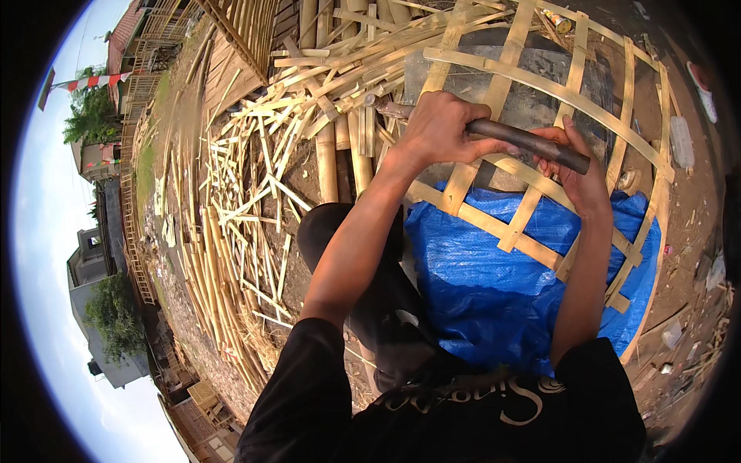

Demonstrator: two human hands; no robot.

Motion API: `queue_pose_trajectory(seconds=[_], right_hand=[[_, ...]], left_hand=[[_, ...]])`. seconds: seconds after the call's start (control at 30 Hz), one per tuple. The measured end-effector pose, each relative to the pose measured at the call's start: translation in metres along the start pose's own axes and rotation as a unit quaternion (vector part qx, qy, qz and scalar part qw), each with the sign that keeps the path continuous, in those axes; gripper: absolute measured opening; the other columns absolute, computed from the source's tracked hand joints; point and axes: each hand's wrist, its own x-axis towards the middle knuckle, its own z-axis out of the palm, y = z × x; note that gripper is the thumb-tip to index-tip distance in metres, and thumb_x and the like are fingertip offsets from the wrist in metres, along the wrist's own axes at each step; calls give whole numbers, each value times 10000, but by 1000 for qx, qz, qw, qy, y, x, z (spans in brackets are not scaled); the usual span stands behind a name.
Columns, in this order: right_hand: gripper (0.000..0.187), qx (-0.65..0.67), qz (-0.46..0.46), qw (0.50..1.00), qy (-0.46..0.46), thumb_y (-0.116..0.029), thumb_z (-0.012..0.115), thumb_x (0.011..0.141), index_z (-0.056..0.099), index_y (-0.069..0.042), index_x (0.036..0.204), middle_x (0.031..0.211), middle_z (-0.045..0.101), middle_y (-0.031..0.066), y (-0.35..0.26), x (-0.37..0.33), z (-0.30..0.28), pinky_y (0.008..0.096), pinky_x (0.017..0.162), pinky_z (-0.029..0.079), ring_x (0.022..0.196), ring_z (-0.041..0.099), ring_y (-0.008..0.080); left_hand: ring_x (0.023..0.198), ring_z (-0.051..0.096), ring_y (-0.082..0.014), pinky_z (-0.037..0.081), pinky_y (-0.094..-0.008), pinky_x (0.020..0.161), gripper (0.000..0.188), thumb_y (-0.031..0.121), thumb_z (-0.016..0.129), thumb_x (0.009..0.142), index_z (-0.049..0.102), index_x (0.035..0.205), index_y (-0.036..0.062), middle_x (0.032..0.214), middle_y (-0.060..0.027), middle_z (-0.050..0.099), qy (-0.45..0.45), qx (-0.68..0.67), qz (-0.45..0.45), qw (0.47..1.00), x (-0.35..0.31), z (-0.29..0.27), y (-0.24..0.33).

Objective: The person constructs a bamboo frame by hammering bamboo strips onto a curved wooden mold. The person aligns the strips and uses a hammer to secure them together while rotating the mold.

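Observation:
My left hand [444,127] is wrapped round a dark, round-bodied hand tool [532,143]; its thick end reaches right, over my other hand, and a brownish end shows left of the fist. My right hand [575,170] is at the bamboo lattice [540,197], fingers bent close to a strip crossing just under the tool. The tool partly covers those fingers, so what they pinch cannot be made out. The lattice of flat, pale strips lies across a dark grey slab [478,81] and a blue tarp [486,262] in front of me.
Split bamboo strips [258,174] lie in a loose heap to the left, with longer poles [224,285] nearer. Thick bamboo culms [328,166] stand out beside the slab. Litter and a pale sandal-like object [682,142] dot the bare ground [679,262] on the right.

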Motion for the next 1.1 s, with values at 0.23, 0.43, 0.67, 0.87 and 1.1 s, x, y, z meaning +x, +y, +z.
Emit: queue_pose_trajectory(seconds=[0.23, 0.43, 0.67, 0.87, 1.1], right_hand=[[279, -436, -237, 855, 151, -293, 770, 897, 732, -17, 924, 766, 640, 83, 29, 3, 31, 301, 579, 457, 609, 559, 143], [253, -555, -231, 782, 162, -266, 748, 908, 714, -23, 847, 802, 645, 102, 43, 3, 40, 382, 676, 505, 729, 641, 283], [200, -572, -257, 758, 175, -199, 759, 898, 710, -14, 837, 793, 626, 98, 44, 3, 48, 389, 682, 496, 715, 605, 266], [240, -622, -304, 707, 145, -218, 744, 917, 734, 1, 819, 829, 633, 91, 46, 6, 45, 377, 746, 490, 806, 564, 259], [363, -656, -275, 690, 134, -279, 699, 950, 736, 20, 748, 839, 640, 67, 49, 12, 37, 377, 785, 486, 831, 543, 266]], left_hand=[[479, 369, -52, 267, -280, 448, 551, 528, 783, 869, 620, 632, 58, 509, 81, 408, 224, -330, -139, 906, 8, -35, -34], [492, 291, -49, 191, -251, 471, 617, 564, 649, 964, 342, 591, 178, 551, 78, 318, 304, -470, -102, 822, -7, -45, -66], [468, 303, -64, 233, -269, 453, 554, 466, 670, 967, 376, 600, 174, 542, 75, 351, 367, -492, -169, 771, -9, -44, -69], [484, 386, -42, 272, -278, 448, 492, 403, 724, 943, 535, 588, 120, 549, 76, 472, 400, -461, -267, 746, -13, -46, -73], [495, 387, -48, 272, -308, 448, 363, 250, 673, 919, 565, 618, 79, 560, 67, 467, 452, -426, -283, 731, 2, -47, -78]])
